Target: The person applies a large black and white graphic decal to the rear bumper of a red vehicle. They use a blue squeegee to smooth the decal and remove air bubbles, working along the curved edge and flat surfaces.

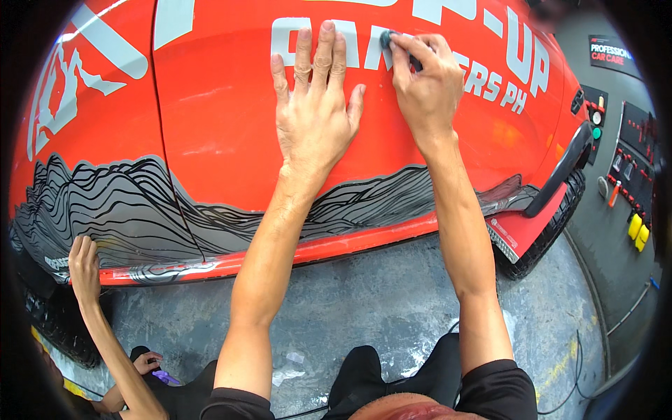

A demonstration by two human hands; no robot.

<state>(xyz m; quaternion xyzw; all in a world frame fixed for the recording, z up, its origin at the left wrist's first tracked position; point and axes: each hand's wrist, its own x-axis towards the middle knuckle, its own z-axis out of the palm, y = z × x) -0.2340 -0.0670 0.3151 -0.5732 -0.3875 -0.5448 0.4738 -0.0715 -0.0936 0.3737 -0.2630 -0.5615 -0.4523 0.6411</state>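
A red car door [224,105] with large pale grey lettering fills the upper part of the head view. My left hand [316,112] lies flat against it, fingers stretched out over the lettering and holding nothing. To its right, my right hand [430,84] is closed on a small dark tool with a rounded blue-green end [385,39]. That end meets the door by the pale letters, while my fingers cover most of the tool, so its exact kind cannot be told.
A co-worker's hand [85,269] touches the grey wave graphic [126,210] at lower left. The rear tyre [560,224] and red mud flap [521,227] stand right. Tools hang on a wall board [633,161]; a cable [578,364] lies on the floor.
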